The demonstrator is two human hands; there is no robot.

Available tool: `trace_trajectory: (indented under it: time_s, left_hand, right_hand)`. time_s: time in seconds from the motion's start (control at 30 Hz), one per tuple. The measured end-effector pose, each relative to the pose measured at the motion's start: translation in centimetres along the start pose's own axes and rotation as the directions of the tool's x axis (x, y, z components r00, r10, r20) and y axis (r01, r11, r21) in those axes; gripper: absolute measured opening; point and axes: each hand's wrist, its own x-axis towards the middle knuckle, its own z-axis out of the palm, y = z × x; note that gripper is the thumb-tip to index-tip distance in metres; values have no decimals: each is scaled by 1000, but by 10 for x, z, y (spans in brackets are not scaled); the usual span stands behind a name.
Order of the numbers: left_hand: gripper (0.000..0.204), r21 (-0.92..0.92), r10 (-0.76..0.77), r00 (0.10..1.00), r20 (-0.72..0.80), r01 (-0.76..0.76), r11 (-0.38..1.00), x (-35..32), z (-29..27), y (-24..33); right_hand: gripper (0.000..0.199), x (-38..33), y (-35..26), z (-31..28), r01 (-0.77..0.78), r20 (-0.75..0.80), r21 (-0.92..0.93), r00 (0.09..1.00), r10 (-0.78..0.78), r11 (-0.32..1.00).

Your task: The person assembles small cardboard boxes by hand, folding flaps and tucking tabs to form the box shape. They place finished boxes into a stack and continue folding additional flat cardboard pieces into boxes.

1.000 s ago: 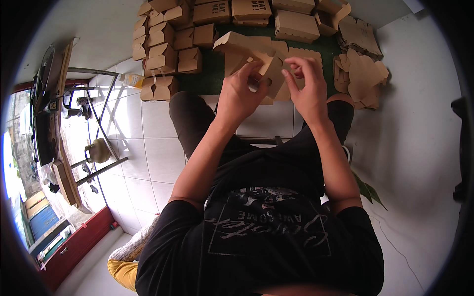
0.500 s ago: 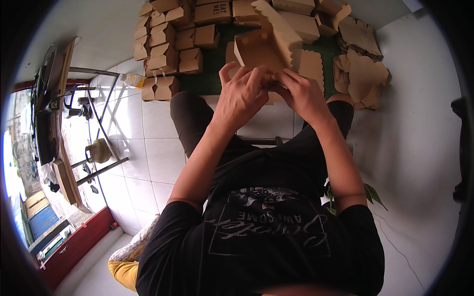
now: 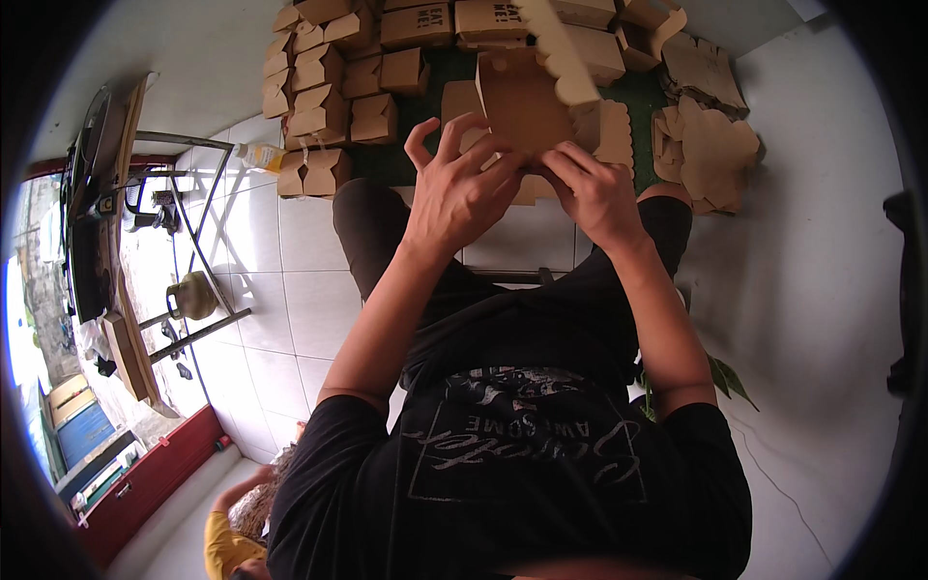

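A brown cardboard box [image 3: 527,106] with a scalloped lid is raised in front of me, its lid up and its inside showing. On its near edge, my right hand [image 3: 597,193] pinches the cardboard between thumb and fingers. My left hand [image 3: 459,193] meets the same edge at the near left corner. Its thumb and a fingertip close on the cardboard there, while its other fingers are lifted and bent. The exact fold between the fingertips is hidden. Under the box, flat brown cardboard [image 3: 615,135] with a scalloped edge lies on the green surface.
Folded brown boxes [image 3: 319,111] are stacked at the far left, more [image 3: 418,27] along the back. Flat cardboard blanks [image 3: 710,150] lie at the right. A bottle [image 3: 259,157] stands left of the stacks. A person in a yellow top [image 3: 228,549] is at the lower left.
The box has shifted slightly right and its lid has swung. My left hand has moved a little left, its fingers lifting. The person in yellow shows an arm now.
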Motion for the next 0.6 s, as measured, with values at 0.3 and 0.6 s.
trace_trajectory:
  time_s: [0.3,0.6]
  left_hand:
    - [26,47,57,998,-23,-56,997,4,-1,0]
    - [28,77,95,995,-30,-92,993,8,-4,0]
  right_hand:
    - [31,3,-4,-1,-12,-83,-27,997,10,1000]
    - [29,2,-11,-6,-5,-137,-71,991,-5,997]
